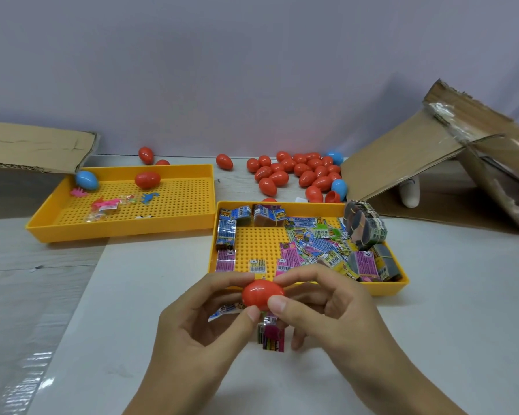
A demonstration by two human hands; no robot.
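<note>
Head view. One red egg (262, 293), lying lengthwise just in front of the near tray (399, 284), raised off the table. Pinched at both ends: left hand (198, 322) with thumb and forefinger curled on the left end, right hand (327, 313) with thumb and forefinger curled on the right end, the remaining fingers loosely bent. Beneath the hands, a few printed slips (271, 336) on the table.

Two yellow trays. In the near tray:
- dozens of loose slips, mostly on its right half
- a row of folded ones along its left and back walls
- about four banded bundles (364, 224) at its right side, one stack rising above the rim

Left of and behind the near tray, the far tray (117, 232), holding:
- one blue egg (86, 180)
- one other red egg (147, 179)
- a handful of small bagged toys (105, 205)

Behind the near tray, a pile (300, 172) of red eggs, upward of twenty and too crowded for an exact count, with two blue ones among them. Three stray red ones left of the pile.

Two pieces of cardboard: one (402, 163) right of and behind the near tray, one (33, 145) far to its left, beyond the far tray.
</note>
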